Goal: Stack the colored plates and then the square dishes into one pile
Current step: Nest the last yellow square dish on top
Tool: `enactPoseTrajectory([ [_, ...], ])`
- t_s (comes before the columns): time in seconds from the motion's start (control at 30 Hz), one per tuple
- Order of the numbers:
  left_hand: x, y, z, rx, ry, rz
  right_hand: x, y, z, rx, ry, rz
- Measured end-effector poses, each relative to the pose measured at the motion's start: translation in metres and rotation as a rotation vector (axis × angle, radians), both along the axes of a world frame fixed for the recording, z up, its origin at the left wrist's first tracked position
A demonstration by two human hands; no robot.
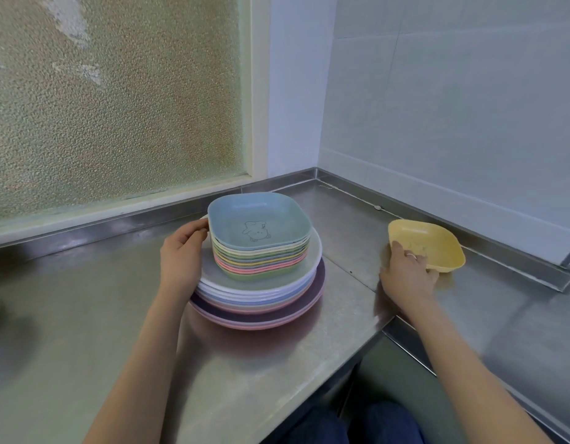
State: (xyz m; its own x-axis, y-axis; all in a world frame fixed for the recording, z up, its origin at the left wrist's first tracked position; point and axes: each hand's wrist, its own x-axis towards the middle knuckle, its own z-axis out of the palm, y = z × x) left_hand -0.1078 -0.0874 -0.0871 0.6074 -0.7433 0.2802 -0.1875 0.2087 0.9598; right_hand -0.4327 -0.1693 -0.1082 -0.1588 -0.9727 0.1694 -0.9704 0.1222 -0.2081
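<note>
One yellow square dish (427, 243) left on the tabletop (85, 315), right hand (407, 275) grip pinching its near rim; round plates (261, 302) and square dishes (259, 245) already piled, left hand (181, 251) fingers steadying the pile's side.

One pile (258, 270) stands on one steel counter (85, 315). Its lower part is round plates (261, 296), roughly eight by the rims, though an exact count is hard. Above sit square dishes (261, 248), about ten. One yellow dish (427, 243) lies apart. Two hands show: left hand (181, 254) and right hand (405, 270).
</note>
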Motion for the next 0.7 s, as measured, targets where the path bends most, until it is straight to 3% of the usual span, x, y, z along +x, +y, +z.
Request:
enactPoseTrajectory([
  [0.13, 0.001, -0.001, -0.001, -0.001, 0.0, 0.0, -0.002, -0.001, -0.004, -0.103, 0.016, 0.034],
  [0.33, 0.001, 0.0, -0.001, -0.013, 0.006, -0.011, 0.02, 0.013, 0.014, -0.336, -0.212, 0.196],
  [0.57, -0.002, 0.001, 0.002, -0.031, 0.016, -0.006, 0.098, 0.075, 0.085, -0.733, -0.529, 0.641],
  [0.7, 0.0, 0.0, 0.0, -0.036, -0.023, -0.002, 0.143, 0.1, 0.101, -0.749, -0.49, 0.824],
])
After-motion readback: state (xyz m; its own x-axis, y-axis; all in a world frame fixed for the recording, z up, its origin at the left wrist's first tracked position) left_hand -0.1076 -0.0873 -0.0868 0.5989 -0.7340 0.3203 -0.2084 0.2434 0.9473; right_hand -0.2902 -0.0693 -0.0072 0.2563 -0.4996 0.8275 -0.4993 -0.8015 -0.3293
